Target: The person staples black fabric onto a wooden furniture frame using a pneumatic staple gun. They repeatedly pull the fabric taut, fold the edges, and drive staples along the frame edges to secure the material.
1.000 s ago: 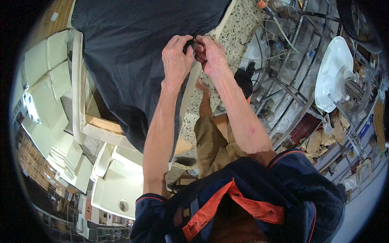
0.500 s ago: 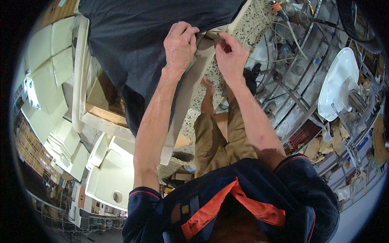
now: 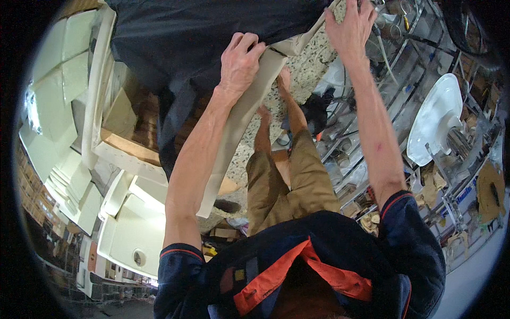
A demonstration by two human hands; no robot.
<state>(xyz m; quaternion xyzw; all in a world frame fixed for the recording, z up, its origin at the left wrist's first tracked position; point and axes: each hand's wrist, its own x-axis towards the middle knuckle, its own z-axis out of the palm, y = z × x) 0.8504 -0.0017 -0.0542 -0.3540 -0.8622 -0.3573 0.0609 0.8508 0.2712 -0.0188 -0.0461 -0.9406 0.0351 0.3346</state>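
A dark, thin fabric sheet (image 3: 212,32) lies over a pale upholstered frame (image 3: 101,80) and hangs loose at its near side. At the sheet's near right edge my left hand (image 3: 240,64) is closed, its fingers curled and pinching the fabric against the light border strip (image 3: 249,101). My right hand (image 3: 350,29) is up at the far right, beside the frame's far corner. Its thumb stands apart from its fingers, whose tips are close to the top of the picture. Near those fingers a pale air hose (image 3: 383,53) runs down.
Through the frame's open side, wooden parts (image 3: 119,114) show. Pale upholstered pieces (image 3: 135,234) stand at the left. On the right are a metal rack (image 3: 366,122) with cables and a white round pedestal base (image 3: 436,119). Below is speckled floor (image 3: 249,146), with my bare feet on it.
My right hand has left the fabric edge and moved up and to the right, toward the hose. My left hand stays on the sheet's edge, shifted slightly.
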